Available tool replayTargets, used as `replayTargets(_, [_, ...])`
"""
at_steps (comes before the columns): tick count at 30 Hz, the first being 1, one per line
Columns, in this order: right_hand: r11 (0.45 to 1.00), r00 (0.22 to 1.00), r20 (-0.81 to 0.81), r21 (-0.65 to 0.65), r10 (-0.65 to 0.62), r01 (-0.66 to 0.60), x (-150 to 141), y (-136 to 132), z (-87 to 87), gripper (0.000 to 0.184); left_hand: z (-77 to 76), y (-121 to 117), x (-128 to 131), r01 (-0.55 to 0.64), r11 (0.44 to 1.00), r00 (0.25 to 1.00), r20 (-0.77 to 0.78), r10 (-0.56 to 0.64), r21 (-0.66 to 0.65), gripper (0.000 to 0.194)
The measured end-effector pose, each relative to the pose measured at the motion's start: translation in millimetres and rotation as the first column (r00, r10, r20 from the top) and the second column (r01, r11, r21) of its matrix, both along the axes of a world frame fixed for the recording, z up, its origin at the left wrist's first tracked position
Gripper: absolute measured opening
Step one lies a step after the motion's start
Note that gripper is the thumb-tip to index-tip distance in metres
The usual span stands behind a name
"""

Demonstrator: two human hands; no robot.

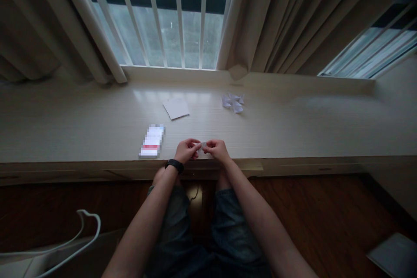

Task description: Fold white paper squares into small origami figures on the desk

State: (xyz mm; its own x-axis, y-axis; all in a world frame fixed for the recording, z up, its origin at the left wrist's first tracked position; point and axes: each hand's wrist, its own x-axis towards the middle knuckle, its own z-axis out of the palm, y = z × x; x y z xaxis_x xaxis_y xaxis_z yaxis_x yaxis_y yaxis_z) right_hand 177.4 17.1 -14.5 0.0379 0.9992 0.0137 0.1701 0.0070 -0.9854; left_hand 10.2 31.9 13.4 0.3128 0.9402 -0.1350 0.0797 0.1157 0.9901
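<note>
Between my two hands, just above the front edge of the pale counter [107,139], is a small piece of white paper [203,144]. My left hand [188,150], with a black band on its wrist, pinches the paper's left side. On its right side, the fingers of my right hand [217,150] are closed on the same piece. Most of the paper is hidden by my fingers, so its exact shape cannot be made out. Beyond my hands lie a stack of square white paper [176,108] and several folded white paper pieces [233,103] in a loose cluster.
A phone [152,141] with a lit, blurred screen lies left of my hands. Curtains [276,21] hang beside the barred window [169,30] at the back. Drawers run under the counter's front edge. A white curved frame [97,221] stands at the lower left.
</note>
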Motion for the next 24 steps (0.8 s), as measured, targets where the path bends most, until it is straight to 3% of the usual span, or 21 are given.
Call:
replayTargets(5, [0.998, 0.996, -0.06, 0.002, -0.065, 0.065, 0.9, -4.7, 7.6, 0.036, -2.3, 2.9, -2.2, 0.074, 0.995, 0.996, 0.052, -0.071, -0.06, 0.047])
replayTargets(10, [0.991, 0.983, -0.141, -0.054, 0.116, -0.125, 5.4, -8.5, 16.7, 0.037, -1.7, 4.1, -3.6, 0.088, 0.994, 0.992, 0.091, -0.082, -0.064, 0.046])
replayTargets(14, [0.989, 0.969, -0.219, -0.077, 0.11, -0.13, 9.0, -8.3, 18.8, 0.038, -1.9, 5.6, -7.4, 0.18, 0.977, 0.977, 0.133, -0.165, -0.11, 0.047])
replayTargets(18, [0.985, 0.952, -0.287, -0.105, 0.105, -0.14, 10.8, -7.6, 21.4, 0.044, -1.3, 6.4, -10.1, 0.197, 0.975, 0.972, 0.155, -0.179, -0.108, 0.042])
replayTargets(24, [0.985, 0.947, -0.299, -0.084, 0.118, -0.149, 12.2, -8.7, 22.5, 0.03, 1.5, 5.1, -9.0, 0.176, 0.977, 0.975, 0.161, -0.155, -0.124, 0.036])
